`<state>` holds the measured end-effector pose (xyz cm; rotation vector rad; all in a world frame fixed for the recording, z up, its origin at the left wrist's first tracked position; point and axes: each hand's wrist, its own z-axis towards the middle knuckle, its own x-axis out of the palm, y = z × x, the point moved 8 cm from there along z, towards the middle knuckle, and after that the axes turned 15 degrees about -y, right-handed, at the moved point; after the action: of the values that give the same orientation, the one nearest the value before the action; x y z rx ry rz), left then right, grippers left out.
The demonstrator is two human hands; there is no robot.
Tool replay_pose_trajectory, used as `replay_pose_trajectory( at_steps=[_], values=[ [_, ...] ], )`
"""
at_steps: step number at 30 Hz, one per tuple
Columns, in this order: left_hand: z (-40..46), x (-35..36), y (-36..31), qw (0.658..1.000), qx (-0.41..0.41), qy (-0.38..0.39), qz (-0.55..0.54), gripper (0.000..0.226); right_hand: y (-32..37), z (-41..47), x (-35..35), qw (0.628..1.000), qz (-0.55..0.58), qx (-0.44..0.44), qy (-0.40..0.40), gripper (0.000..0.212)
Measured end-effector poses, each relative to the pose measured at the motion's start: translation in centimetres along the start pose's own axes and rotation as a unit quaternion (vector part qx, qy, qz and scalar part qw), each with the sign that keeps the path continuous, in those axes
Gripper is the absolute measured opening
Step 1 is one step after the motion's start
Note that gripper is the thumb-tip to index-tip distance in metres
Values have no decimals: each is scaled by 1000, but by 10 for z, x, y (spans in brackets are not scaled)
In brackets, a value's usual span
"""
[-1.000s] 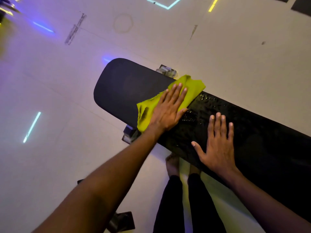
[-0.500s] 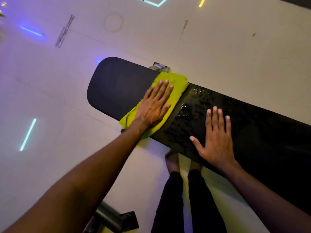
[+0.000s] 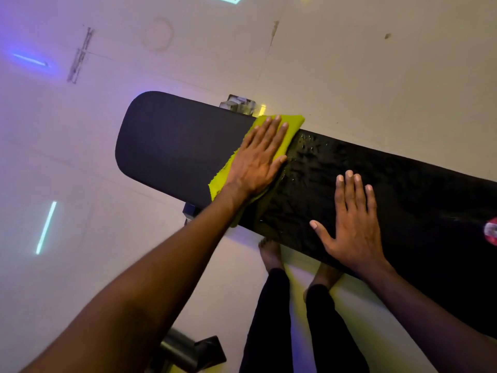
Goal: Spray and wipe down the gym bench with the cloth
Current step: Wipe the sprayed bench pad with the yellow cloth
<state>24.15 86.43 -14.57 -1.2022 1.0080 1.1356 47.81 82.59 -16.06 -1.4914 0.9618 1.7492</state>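
The black padded gym bench (image 3: pixel 172 146) runs from the upper left to the right edge. Its middle part glistens with wet droplets; the rounded left end looks dry. A yellow-green cloth (image 3: pixel 289 125) lies across the pad near the wet patch's left border. My left hand (image 3: pixel 258 160) presses flat on the cloth with straight fingers, covering most of it. My right hand (image 3: pixel 352 219) rests flat on the wet pad with fingers spread, near the front edge.
A red and white object (image 3: pixel 490 231) shows at the right edge on the bench. Metal bench frame parts poke out behind (image 3: pixel 238 103) and below at the bottom (image 3: pixel 188 351). My bare feet (image 3: pixel 271 255) stand on the pale floor beside the bench.
My left hand has slid the cloth across the pad toward the far edge and back a little; the cloth's near flap now hangs less over the front edge. My right hand has stayed planted.
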Motion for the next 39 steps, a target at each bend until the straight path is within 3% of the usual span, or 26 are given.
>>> replay_pose_trajectory(
  at_steps=[4,6,10,13,18,21,23,26,29,33,35,37,39],
  values=[
    [-42,-5,-6,988,-153,-17,11,68,-14,-9,-6,1000,5,16,16,102],
    [-61,-1,-32,985,-174,-4,17,71,-15,-12,-7,1000,6,13,24,102],
    [-29,11,-87,999,-22,14,-23,71,-16,-15,-8,1000,14,9,18,102],
    [8,11,-75,997,69,16,-6,66,-16,-15,-7,1000,18,8,15,102],
    [-29,-2,-30,998,-53,1,18,68,-21,-18,-8,1000,12,7,25,102],
    [-77,-2,-45,994,-108,8,28,70,-22,-21,-11,999,16,3,27,101],
    [-92,3,-72,995,-97,17,29,71,-20,-22,-10,999,15,1,31,102],
    [-62,12,-102,1000,2,8,11,69,-19,-23,-7,1000,15,1,26,103],
    [-24,13,-88,998,67,10,13,66,-21,-24,-5,1000,19,0,18,103],
    [-48,2,-47,997,-70,-9,9,68,-32,-33,-8,1000,9,12,21,104],
    [-78,0,-59,993,-119,-13,10,70,-40,-40,-11,999,2,21,25,105],
    [-95,7,-96,995,-97,7,7,73,-46,-45,-12,999,0,25,28,105],
    [-85,15,-130,999,-25,24,-9,72,-48,-47,-12,999,3,25,24,105]
  ],
)
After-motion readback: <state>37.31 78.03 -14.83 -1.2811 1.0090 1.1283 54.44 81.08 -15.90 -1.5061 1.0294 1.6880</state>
